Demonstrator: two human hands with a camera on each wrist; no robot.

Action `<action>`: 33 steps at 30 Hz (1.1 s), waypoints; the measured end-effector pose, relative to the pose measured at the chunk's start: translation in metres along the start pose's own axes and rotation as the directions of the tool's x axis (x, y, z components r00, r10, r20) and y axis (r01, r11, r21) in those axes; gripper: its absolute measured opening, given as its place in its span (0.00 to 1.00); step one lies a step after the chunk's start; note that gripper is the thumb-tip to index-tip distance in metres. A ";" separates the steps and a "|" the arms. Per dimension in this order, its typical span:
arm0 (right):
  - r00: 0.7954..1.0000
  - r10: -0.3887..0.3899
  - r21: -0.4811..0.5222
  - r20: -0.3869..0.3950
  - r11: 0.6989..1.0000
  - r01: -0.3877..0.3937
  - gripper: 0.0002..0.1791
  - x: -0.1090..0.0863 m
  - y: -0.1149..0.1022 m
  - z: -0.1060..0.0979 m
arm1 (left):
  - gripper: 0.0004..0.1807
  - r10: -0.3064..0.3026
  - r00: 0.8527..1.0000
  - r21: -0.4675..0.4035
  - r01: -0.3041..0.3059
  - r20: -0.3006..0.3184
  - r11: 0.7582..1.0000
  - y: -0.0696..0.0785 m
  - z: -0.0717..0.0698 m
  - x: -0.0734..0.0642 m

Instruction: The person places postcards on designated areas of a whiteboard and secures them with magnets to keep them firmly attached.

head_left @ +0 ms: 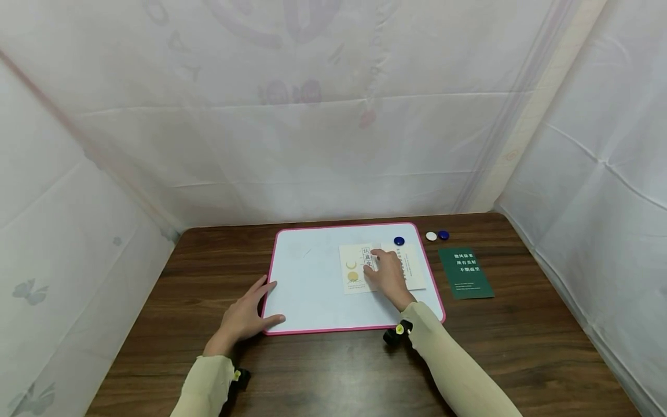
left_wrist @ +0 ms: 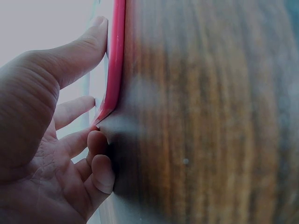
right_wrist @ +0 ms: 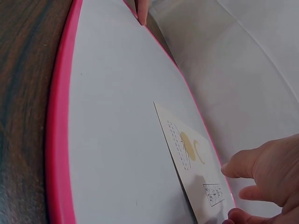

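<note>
A whiteboard (head_left: 312, 301) with a pink frame lies on the brown table. At its lower left corner is my left hand (head_left: 244, 315), fingers spread; in the left wrist view the thumb rests against the pink edge. A cream card (head_left: 353, 282) with a yellow disc, a crescent and boxed characters lies on the board, right of the middle. My right hand (head_left: 388, 275) is over this card's right part, thumb and forefinger apart at the boxed characters. Beside it lies a second cream card (head_left: 415, 272), partly hidden by the hand, with a blue round magnet (head_left: 399, 241) at its top.
To the right of the board, a white round magnet (head_left: 431, 236) and another blue round magnet (head_left: 443, 235) lie side by side. Below them is a green card (head_left: 466, 273) with white characters. Pale printed cloth (head_left: 333, 156) hangs behind the table and along both sides.
</note>
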State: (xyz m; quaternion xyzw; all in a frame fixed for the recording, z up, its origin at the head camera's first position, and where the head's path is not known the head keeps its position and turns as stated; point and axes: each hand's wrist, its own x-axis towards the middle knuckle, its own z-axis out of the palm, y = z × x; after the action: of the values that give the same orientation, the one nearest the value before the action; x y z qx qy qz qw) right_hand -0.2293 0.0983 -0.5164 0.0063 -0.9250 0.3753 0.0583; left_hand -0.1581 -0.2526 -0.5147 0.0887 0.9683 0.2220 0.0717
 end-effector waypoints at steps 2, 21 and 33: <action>1.000 0.000 0.003 -0.003 1.000 0.000 0.25 0.000 0.000 0.000 | 0.52 0.000 1.000 0.002 0.000 -0.001 1.000 0.000 0.000 0.000; 1.000 -0.031 0.066 -0.007 0.997 0.031 0.24 -0.001 0.006 -0.008 | 0.52 -0.007 1.000 -0.002 0.007 -0.005 1.000 -0.001 0.002 0.000; 1.000 -0.019 0.066 0.013 0.998 0.018 0.26 0.000 0.008 -0.012 | 0.51 -0.011 1.000 -0.002 0.011 -0.002 1.000 0.000 0.002 0.000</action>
State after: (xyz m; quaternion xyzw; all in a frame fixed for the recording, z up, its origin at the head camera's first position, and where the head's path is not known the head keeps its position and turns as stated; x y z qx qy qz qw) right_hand -0.2281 0.1126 -0.5134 0.0193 -0.9124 0.4051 0.0555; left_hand -0.1574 -0.2523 -0.5164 0.0832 0.9687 0.2226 0.0719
